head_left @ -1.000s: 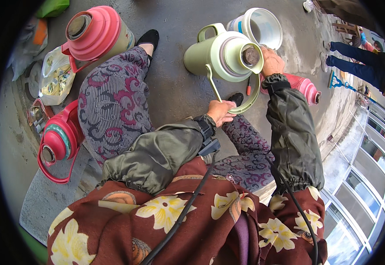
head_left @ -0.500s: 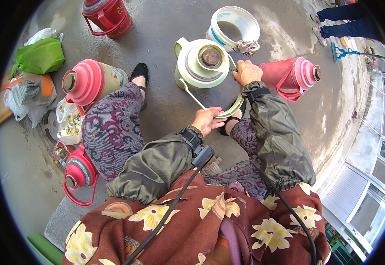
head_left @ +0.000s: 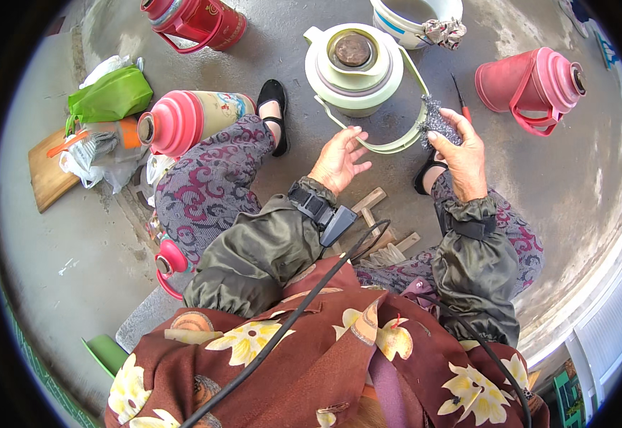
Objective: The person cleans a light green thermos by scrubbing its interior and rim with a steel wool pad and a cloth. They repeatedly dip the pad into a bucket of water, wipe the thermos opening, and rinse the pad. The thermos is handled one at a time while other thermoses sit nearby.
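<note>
Left hand: centre of frame, palm up, fingers loosely spread and curled, holding nothing. Strap with small black device around left wrist. Right hand: right of centre, back to camera, fingers bunched in pinch at upper tip. Both forearms in olive sleeves, rising from lower frame, elbows bent.

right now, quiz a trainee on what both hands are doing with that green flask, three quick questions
1. True or false: the right hand holds a wad of steel wool.
2. What does the steel wool press against: A the pale green handle, B the white bucket, C the wooden board?
3. Is the left hand closed in a grip?

Key: 1 true; 2 A; 3 no, its fingers are spread beside the handle.
</note>
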### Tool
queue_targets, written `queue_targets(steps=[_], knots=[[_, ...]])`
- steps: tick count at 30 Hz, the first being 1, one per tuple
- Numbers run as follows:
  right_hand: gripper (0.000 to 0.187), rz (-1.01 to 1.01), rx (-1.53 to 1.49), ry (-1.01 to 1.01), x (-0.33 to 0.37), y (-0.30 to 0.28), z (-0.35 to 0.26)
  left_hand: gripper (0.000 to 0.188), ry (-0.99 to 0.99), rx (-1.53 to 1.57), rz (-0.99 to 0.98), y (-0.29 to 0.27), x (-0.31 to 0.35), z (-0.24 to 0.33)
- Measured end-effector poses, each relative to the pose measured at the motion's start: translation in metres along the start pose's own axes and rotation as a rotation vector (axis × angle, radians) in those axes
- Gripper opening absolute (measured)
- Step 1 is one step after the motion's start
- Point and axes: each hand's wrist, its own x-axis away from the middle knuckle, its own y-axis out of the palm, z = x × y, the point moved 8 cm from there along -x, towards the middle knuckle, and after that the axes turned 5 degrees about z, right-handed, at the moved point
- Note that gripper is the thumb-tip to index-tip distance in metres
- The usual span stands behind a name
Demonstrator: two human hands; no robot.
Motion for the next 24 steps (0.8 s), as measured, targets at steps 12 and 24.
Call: queue_targets(steps=[12,24], knots=[[0.052,-0.205,0.665,0.111,-0.019,0.075,0.083,0.072,0.047,-0.348,0.140,-0.013,0.011,0.037],[0.040,-0.240,0.371,-0.205,0.008,0.133,0.043,0.072,0.120,-0.337,0.141,-0.024,0.008,0.039]])
